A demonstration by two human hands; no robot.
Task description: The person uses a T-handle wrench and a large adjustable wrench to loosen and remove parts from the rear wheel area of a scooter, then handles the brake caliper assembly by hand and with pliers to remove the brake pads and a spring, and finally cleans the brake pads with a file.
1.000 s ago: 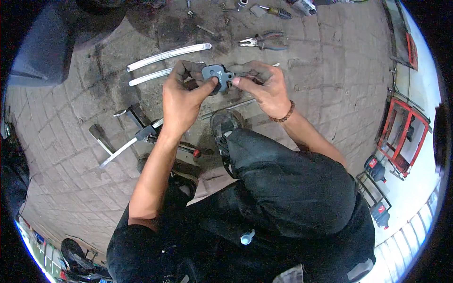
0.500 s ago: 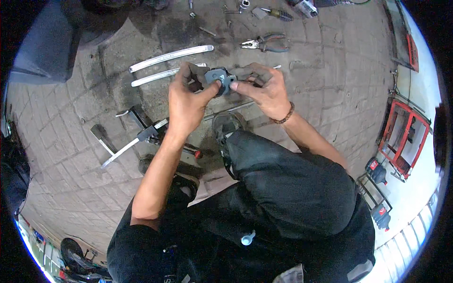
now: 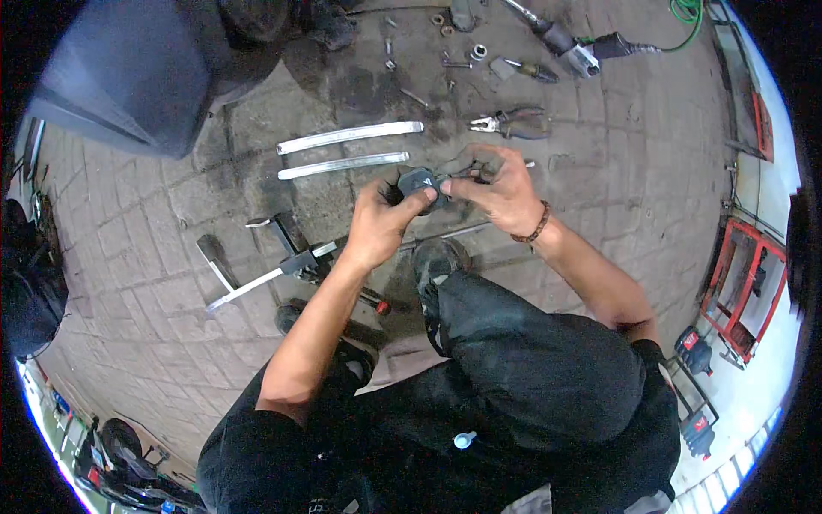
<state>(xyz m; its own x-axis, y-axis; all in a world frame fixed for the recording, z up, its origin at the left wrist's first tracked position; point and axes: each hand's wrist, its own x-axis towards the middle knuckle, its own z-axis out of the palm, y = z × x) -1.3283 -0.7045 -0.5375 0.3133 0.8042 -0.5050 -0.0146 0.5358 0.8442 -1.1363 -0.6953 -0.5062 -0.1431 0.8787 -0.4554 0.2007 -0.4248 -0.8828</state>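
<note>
Above the paved floor, between my two hands, is a small dark grey plate with rounded corners, which looks like a brake pad point(image 3: 417, 181). My left hand point(image 3: 378, 224) grips it from the left, thumb pressed on its face. From the right, my right hand point(image 3: 505, 195) pinches its small end tab between thumb and fingers, which hide part of that end. Just beyond my hands lie two silver curved flat bars point(image 3: 351, 135). To the right of the bars rest combination pliers point(image 3: 511, 124) with dark handles.
A metal frame tool with black brackets point(image 3: 295, 261) lies left of my foot. Farther out are a screwdriver point(image 3: 533, 71), a socket point(image 3: 479, 51) and a power tool point(image 3: 558, 38). A large dark panel point(image 3: 128, 86) juts in at upper left. Red metal frames point(image 3: 741, 287) stand right.
The whole scene has shifted down and to the right in view. Both hands still hold the brake pad, which now looks more tilted, with less of its tab showing.
</note>
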